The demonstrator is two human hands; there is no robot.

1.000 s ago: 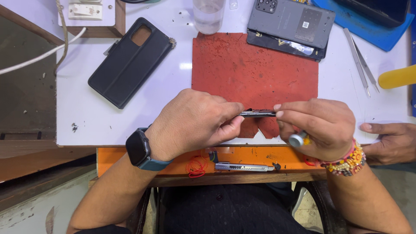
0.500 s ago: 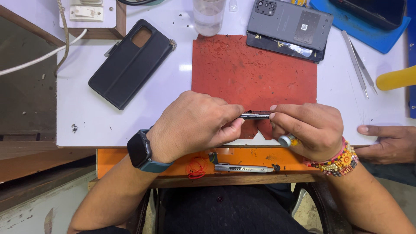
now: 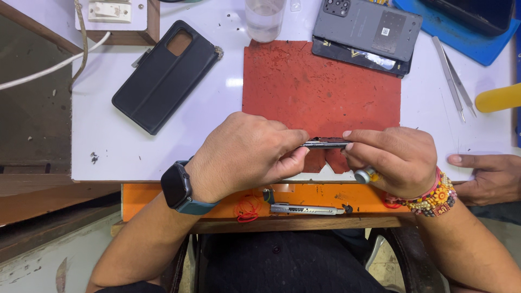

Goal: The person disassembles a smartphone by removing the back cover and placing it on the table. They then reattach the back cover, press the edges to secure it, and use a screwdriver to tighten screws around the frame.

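Note:
Both my hands grip one thin dark phone point(image 3: 326, 143), held edge-on just above the front edge of a red work mat point(image 3: 320, 87). My left hand point(image 3: 244, 154), with a dark smartwatch on its wrist, pinches the phone's left end. My right hand point(image 3: 393, 158), wearing a beaded bracelet, pinches the right end and also keeps a small tool with a silver tip point(image 3: 366, 174) tucked under its fingers. Most of the phone is hidden by my fingers.
A black flip phone case point(image 3: 165, 76) lies at the left, a grey phone back on a dark phone point(image 3: 366, 35) at the top, tweezers point(image 3: 453, 76) and a yellow handle point(image 3: 498, 97) at the right. Another person's hand point(image 3: 485, 176) rests at the right edge. A box cutter point(image 3: 306, 209) lies on the orange shelf.
My hands and the phone have stayed almost in place, with my right fingers shifting slightly along the phone's edge. The other person's hand has not moved.

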